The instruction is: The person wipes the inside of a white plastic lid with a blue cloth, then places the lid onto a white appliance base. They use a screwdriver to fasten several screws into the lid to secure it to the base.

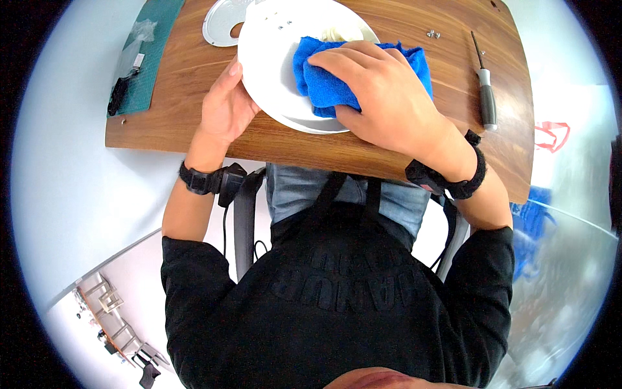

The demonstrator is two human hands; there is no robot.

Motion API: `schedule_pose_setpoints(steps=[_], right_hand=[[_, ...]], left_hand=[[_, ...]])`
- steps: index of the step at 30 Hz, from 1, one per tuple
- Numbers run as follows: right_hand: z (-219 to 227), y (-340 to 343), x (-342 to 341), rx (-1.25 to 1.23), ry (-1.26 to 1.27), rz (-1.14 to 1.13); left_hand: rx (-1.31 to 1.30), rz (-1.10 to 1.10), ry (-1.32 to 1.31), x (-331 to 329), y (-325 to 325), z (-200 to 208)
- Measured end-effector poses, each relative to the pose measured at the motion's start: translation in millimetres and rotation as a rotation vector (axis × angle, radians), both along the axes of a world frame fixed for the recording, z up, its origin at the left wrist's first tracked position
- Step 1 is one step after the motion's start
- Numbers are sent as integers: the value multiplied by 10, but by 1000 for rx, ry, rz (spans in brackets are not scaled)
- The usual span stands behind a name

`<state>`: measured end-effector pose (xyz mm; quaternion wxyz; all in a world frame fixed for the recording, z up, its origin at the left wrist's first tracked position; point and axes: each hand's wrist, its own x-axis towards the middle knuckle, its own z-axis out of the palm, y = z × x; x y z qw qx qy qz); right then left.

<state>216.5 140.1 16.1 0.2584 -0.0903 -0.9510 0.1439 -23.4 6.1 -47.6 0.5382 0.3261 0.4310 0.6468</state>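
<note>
A large white round casing, like a shallow dish, is tilted up over the near part of the wooden table. My left hand grips its left rim, thumb on the edge and the other fingers partly hidden behind it. With my right hand I press a folded blue cloth against the casing's right side; the fingers are curled over the cloth. A few small dark holes or marks show near the casing's top. A pale cream part sits inside it, just beyond the cloth.
A white disc with a hole lies at the far left of the table. A green cutting mat carries clear plastic and a black cable. To the right lie small screws and a grey-handled screwdriver.
</note>
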Motion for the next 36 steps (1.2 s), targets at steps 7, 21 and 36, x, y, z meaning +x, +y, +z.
schedule_pose_setpoints(steps=[7,21,36], right_hand=[[-68,42,-84,24,74,38],[58,293,-45,-115,-202,214],[88,145,-537,273,-319,390]], left_hand=[[-19,83,176,42,58,207],[-122,83,318,-7,40,162],[5,-94,-4,-27,-35,-189]])
